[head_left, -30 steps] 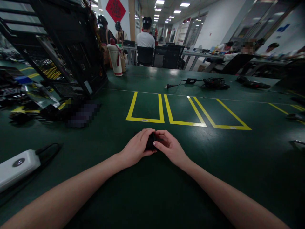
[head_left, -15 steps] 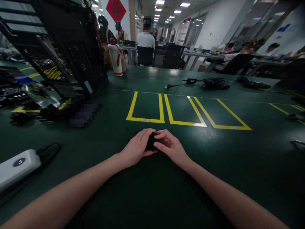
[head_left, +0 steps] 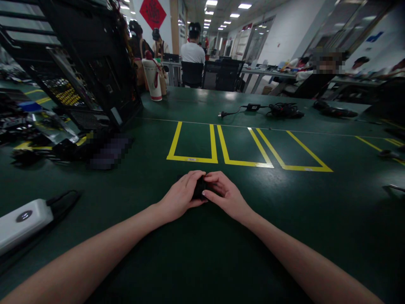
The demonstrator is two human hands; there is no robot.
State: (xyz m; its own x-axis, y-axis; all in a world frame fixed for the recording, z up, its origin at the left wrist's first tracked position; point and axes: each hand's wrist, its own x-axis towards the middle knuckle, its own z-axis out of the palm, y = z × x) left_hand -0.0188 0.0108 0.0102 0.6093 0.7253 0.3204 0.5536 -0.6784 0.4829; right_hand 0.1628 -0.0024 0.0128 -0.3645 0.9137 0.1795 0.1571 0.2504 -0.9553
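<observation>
A small black object sits between my hands, low over the green table; its kind is hard to make out because fingers cover most of it. My left hand is closed around its left side, fingers over the top and thumb along the near side. From the right, my right hand pinches its right edge with thumb and fingertips. Just beyond both hands lie yellow tape outlines on the tabletop.
At the left stands a black computer case, with a paper cup behind it. A white power strip lies near left. Farther back are a black adapter and coiled cable. Several people sit at tables beyond.
My right thumb and fingers have shifted very slightly left along the black object's edge. My left hand keeps the same hold, and the view has moved a little.
</observation>
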